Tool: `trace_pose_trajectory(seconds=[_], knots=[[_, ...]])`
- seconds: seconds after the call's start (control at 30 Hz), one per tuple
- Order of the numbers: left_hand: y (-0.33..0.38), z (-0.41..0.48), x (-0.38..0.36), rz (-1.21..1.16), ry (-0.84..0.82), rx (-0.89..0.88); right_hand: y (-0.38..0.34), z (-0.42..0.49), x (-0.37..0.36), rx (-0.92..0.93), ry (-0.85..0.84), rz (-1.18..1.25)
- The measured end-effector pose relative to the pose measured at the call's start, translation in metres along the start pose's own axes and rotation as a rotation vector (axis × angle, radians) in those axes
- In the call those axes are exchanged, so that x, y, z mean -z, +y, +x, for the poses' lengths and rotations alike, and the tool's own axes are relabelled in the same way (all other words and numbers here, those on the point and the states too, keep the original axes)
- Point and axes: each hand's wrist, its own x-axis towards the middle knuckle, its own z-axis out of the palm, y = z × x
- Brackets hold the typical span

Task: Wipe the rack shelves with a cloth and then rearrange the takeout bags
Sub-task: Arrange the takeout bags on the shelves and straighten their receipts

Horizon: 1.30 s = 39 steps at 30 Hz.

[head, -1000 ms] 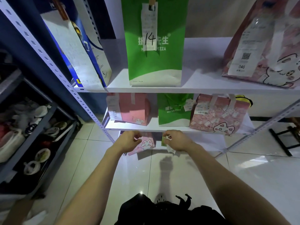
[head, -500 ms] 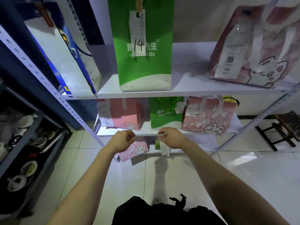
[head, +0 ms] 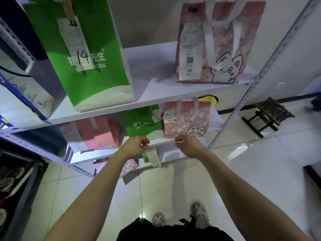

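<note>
My left hand [head: 137,146] and my right hand [head: 189,146] hover side by side at the front edge of the middle shelf [head: 163,140], fingers curled. Just under my left fingertips hangs a small green bag [head: 144,156] with a white receipt [head: 153,158]; my left hand seems to pinch its top. My right thumb and forefinger pinch a small white slip [head: 179,140]. On the middle shelf stand a pink bag [head: 97,133], a green pizza bag [head: 142,122] and a pink cat bag [head: 186,122]. A pink cat bag [head: 129,166] lies on the lowest shelf. No cloth is visible.
The upper shelf [head: 156,94] carries a tall green bag marked 14 [head: 86,58], a pink cat bag [head: 215,46] and a blue-and-white bag [head: 19,94]. A dark rack with dishes [head: 13,180] stands left. A low stool [head: 271,113] sits right on the tiled floor.
Both hands rose from the lowest shelf to the middle shelf's edge and moved apart. The receipt, earlier under my right hand, now hangs under my left. The view shifted to show my feet.
</note>
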Motion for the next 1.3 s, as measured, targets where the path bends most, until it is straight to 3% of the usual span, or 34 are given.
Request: trace_pose_trajectory(seconds=[0.1, 0.23, 0.37, 0.5, 0.63, 0.77, 0.93, 1.07, 1.3], knots=[[0.028, 0.022, -0.006, -0.095, 0.016, 0.030, 0.027, 0.009, 0.018, -0.034, 0.045, 0.028], [0.071, 0.056, -0.023, -0.660, 0.082, 0.265, 0.066, 0.025, 0.040, -0.059, 0.098, 0.075], [0.100, 0.095, -0.046, -0.806, 0.220, 0.381, 0.111, 0.048, 0.054, -0.167, 0.218, 0.126], [0.108, 0.136, -0.062, -0.782, 0.343, 0.395, 0.149, 0.081, 0.061, -0.205, 0.345, 0.141], [0.099, 0.165, -0.079, -0.786, 0.394, 0.421, 0.168, 0.121, 0.061, -0.151, 0.196, 0.233], [0.088, 0.163, -0.101, -0.620, 0.399, 0.515, 0.179, 0.138, 0.056, -0.112, 0.247, 0.239], [0.091, 0.136, -0.120, -0.608, 0.446, 0.588, 0.182, 0.120, 0.051, -0.107, 0.235, 0.214], [0.093, 0.105, -0.125, -0.780, 0.481, 0.555, 0.179, 0.091, 0.047, -0.094, 0.307, 0.158], [0.091, 0.054, -0.138, -0.806, 0.477, 0.520, 0.185, 0.029, 0.015, -0.162, 0.287, 0.125]])
